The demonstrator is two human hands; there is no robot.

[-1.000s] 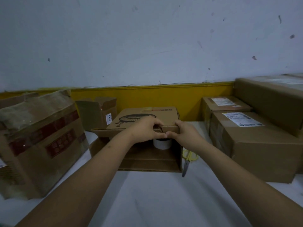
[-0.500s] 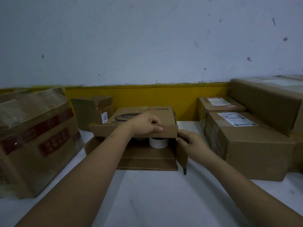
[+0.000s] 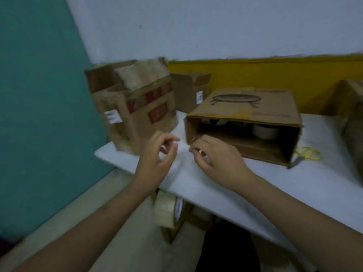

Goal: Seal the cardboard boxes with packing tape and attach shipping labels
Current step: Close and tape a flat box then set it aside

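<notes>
Mid-frame, both hands hover — left hand (image 3: 157,154) loosely curled, right hand (image 3: 214,156) apparently pinching something indistinct — beside the open box (image 3: 245,122).

A brown cardboard box (image 3: 245,108) printed with a round line drawing lies on its side on the white table, open mouth facing us, a white tape roll (image 3: 265,131) inside, and a clear tape roll (image 3: 167,211) below the table edge.

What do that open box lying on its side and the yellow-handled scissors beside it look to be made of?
The open box looks like brown corrugated cardboard: matte, creased, with a printed drawing on top. The scissors seem to have glossy yellow plastic handles and dark blades, probably metal, though blur leaves that open.
</notes>
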